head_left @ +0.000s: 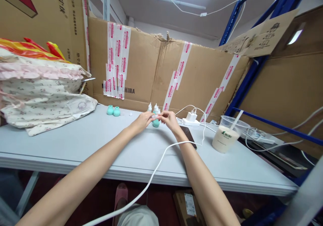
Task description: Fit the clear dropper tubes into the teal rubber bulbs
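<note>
Both my hands meet above the grey table, fingers pinched round a small whitish, see-through piece (154, 116) too small to name. My left hand (143, 121) grips it from the left, and my right hand (169, 119) from the right. Just beneath and behind the fingers stands a teal bottle (156, 123), partly hidden. Several white pointed nozzle-like tops (155, 108) rise behind my hands; their lower parts are covered. Off to the left, two round teal pots (110, 110) with open necks stand side by side, with small pale pieces (130, 114) beside them.
A floral cloth bag (50, 95) lies at the left. On the right are a dark phone (188, 135), a white charger on a power strip (191, 117) and a drink cup with a straw (224, 138). A white cable (161, 160) crosses my right forearm. Cardboard (143, 68) walls the back.
</note>
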